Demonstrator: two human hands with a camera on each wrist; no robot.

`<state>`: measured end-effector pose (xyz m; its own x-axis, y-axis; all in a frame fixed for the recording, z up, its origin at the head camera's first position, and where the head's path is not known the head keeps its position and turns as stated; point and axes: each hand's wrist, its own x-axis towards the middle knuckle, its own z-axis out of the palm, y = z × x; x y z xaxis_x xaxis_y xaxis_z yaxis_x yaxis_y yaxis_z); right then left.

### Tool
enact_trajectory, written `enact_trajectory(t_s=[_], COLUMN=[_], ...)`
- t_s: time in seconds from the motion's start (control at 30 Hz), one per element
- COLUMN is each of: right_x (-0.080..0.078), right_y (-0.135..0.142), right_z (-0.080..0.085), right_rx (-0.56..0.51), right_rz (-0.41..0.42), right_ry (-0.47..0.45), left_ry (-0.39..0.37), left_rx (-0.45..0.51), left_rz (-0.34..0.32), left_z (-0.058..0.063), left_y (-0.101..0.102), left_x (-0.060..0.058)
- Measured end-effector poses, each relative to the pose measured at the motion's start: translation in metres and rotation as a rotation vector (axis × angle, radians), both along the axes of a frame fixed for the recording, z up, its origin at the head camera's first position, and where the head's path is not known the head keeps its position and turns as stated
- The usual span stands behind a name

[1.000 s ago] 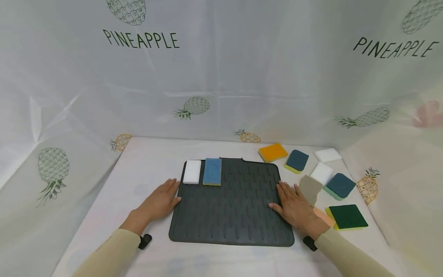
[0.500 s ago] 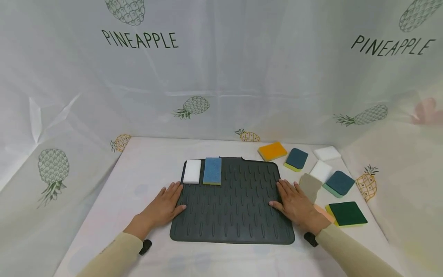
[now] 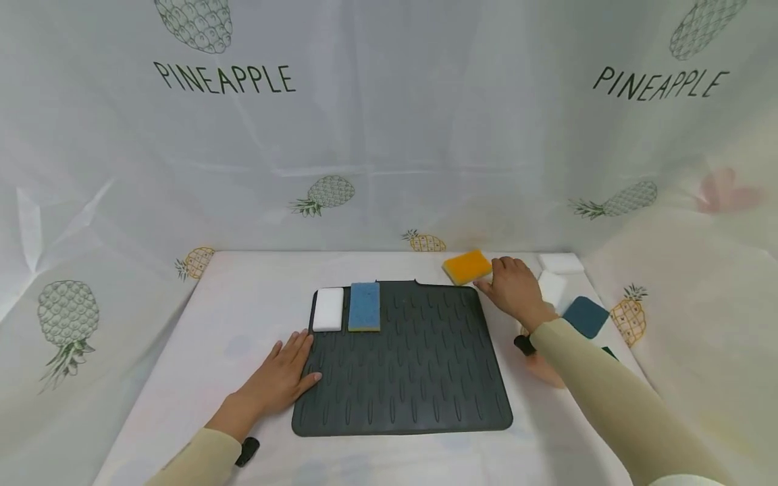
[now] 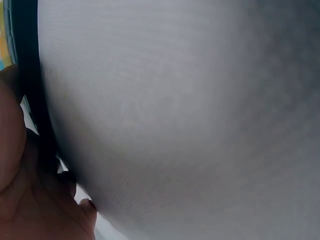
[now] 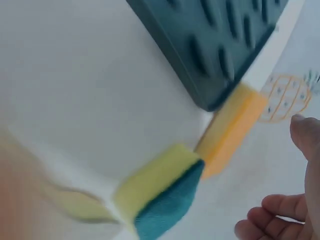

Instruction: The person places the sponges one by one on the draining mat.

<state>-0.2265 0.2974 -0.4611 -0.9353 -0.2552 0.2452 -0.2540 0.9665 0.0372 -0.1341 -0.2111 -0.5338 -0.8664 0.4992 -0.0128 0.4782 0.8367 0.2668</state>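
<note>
A dark grey ribbed mat (image 3: pixel 401 378) lies flat on the cloth-covered table. My left hand (image 3: pixel 276 378) rests with spread, straight fingers at its left edge. At the mat's far left corner sit a white sponge (image 3: pixel 328 309) and a blue scrub sponge (image 3: pixel 364 307), side by side. My right hand (image 3: pixel 513 290) hovers by the mat's far right corner, right of an orange sponge (image 3: pixel 467 267). In the right wrist view its thumb and fingers are apart with nothing between them, near a yellow sponge with a teal scrub side (image 5: pixel 160 187). That sponge is hidden in the head view.
Right of the mat lie two white sponges, one farther back (image 3: pixel 560 263), and a navy sponge (image 3: pixel 585 316). A peach piece (image 3: pixel 543 371) and a dark green corner (image 3: pixel 610 352) show around my right forearm. A pineapple-print sheet (image 3: pixel 377 135) hangs behind the table.
My right hand has left the mat's right edge and moved away from me toward the orange sponge. My left hand stays at the left edge. The view has shifted slightly.
</note>
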Motion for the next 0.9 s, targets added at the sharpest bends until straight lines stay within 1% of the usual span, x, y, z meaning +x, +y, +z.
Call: enact_trajectory(t_s=[0.1, 0.2, 0.3, 0.43, 0.53, 0.6, 0.67, 0.73, 0.77, 0.83, 0.87, 0.9], right_x=[-0.016, -0.028, -0.040, -0.049, -0.054, -0.057, -0.059, -0.061, -0.061, -0.061, -0.061, -0.060], right_y=[-0.007, -0.017, -0.026, -0.034, -0.037, -0.037, -0.035, -0.033, -0.032, -0.031, -0.031, -0.031], right_z=[0.004, 0.005, 0.003, -0.004, -0.011, -0.016, -0.021, -0.026, -0.028, -0.030, -0.031, -0.032], right_rx=[0.005, -0.036, -0.052, -0.039, -0.037, -0.050, -0.068, -0.082, -0.087, -0.093, -0.093, -0.094], right_rz=[-0.084, -0.154, -0.200, -0.255, -0.278, -0.289, -0.299, -0.306, -0.308, -0.309, -0.309, -0.312], right_ry=[-0.096, -0.190, -0.235, -0.277, -0.297, -0.302, -0.307, -0.309, -0.307, -0.304, -0.297, -0.294], left_ry=[-0.011, -0.027, -0.025, -0.037, -0.047, -0.020, -0.019, -0.028, -0.020, -0.039, -0.036, -0.038], left_rx=[0.023, 0.037, 0.032, 0.016, 0.036, 0.050, 0.060, 0.074, 0.078, 0.088, 0.109, 0.108], left_rz=[-0.006, -0.002, 0.009, 0.014, 0.016, 0.020, 0.027, 0.026, 0.026, 0.022, 0.017, 0.014], left_z=[0.000, 0.000, 0.001, 0.003, 0.001, -0.009, -0.012, -0.012, -0.013, -0.007, -0.008, -0.007], left_y=[0.001, 0.001, 0.001, 0.000, -0.002, -0.006, -0.007, -0.008, -0.008, -0.006, -0.007, -0.007], left_x=[0.000, 0.000, 0.001, 0.000, 0.000, -0.002, -0.002, -0.002, -0.002, -0.001, -0.001, -0.001])
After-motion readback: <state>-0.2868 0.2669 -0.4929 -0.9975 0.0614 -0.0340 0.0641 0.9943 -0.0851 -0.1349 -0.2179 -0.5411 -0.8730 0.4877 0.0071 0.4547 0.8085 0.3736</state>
